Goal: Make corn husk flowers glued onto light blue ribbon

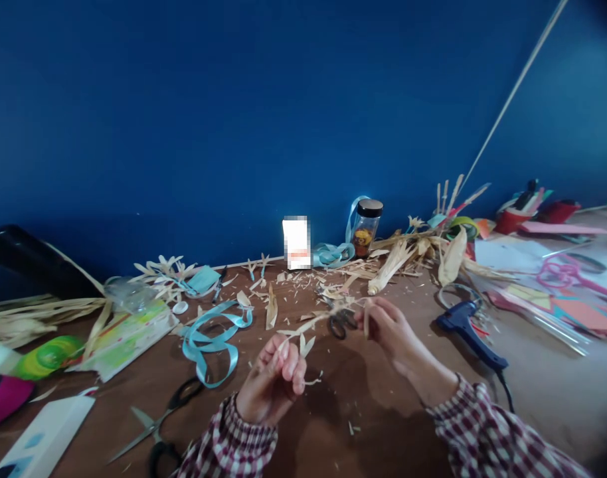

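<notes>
My left hand (276, 378) is closed in a pinch on a thin strip of dried corn husk (303, 330) with small leaf-shaped pieces along it. The strip runs up and right to my right hand (390, 328), whose fingers are pinched on its other end. Both hands hover above a brown table (363, 425), over small black-handled scissors (341, 322). Both sleeves are red-and-white check.
A blue glue gun (470, 332) lies right of my right hand. A light blue ribbon (211, 338) curls at left, larger scissors (157, 418) near the front edge. Husk scraps, a jar (366, 228), a white box (297, 242) and coloured paper (557, 299) crowd the back.
</notes>
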The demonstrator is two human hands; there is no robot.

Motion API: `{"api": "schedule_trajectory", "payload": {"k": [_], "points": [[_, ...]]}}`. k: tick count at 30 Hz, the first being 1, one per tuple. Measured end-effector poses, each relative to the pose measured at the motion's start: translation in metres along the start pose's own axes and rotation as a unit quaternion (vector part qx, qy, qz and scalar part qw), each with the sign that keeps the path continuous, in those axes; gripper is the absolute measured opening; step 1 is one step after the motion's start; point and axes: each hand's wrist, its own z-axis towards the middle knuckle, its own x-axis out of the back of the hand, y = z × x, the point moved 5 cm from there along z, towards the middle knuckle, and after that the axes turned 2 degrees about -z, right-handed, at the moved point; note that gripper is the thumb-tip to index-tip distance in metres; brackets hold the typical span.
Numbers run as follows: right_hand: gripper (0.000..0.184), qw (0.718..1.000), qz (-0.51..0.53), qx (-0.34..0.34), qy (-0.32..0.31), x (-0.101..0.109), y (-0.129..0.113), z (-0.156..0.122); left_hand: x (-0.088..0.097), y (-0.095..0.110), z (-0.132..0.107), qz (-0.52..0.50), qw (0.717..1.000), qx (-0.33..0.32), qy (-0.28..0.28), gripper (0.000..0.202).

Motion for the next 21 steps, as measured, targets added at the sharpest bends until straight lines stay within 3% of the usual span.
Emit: {"api": "schedule_trajectory", "payload": {"k": [5,8,13,15,17,19,21], "points": [[0.023,0.988,-0.071,0.078,0.115,0.059,-0.035,0.025,0.004,0.003,0.001,-0.049,0.999,0.007,0.022,0.017],[0.017,0.966,-0.138,0.115,0.184,0.093,-0.055,0.051,0.009,0.006,0.003,-0.077,0.996,0.001,0.044,0.017],[0.009,0.935,-0.262,0.106,0.215,0.122,-0.069,0.092,0.029,0.005,0.007,-0.016,0.986,-0.031,0.165,0.022],[0.022,0.918,-0.305,0.116,0.225,0.117,-0.069,0.092,0.035,0.003,0.007,0.023,0.973,-0.03,0.227,0.017],[0.04,0.891,-0.354,0.168,0.229,0.098,-0.068,0.078,0.036,0.001,0.006,0.066,0.961,-0.028,0.268,0.018],[0.041,0.824,-0.448,0.298,0.176,0.057,-0.069,0.05,0.036,0.0,0.007,0.114,0.953,-0.033,0.279,0.025],[0.031,0.792,-0.452,0.405,0.068,0.011,-0.065,0.013,0.036,-0.002,0.008,0.159,0.948,-0.034,0.275,0.032]]}}
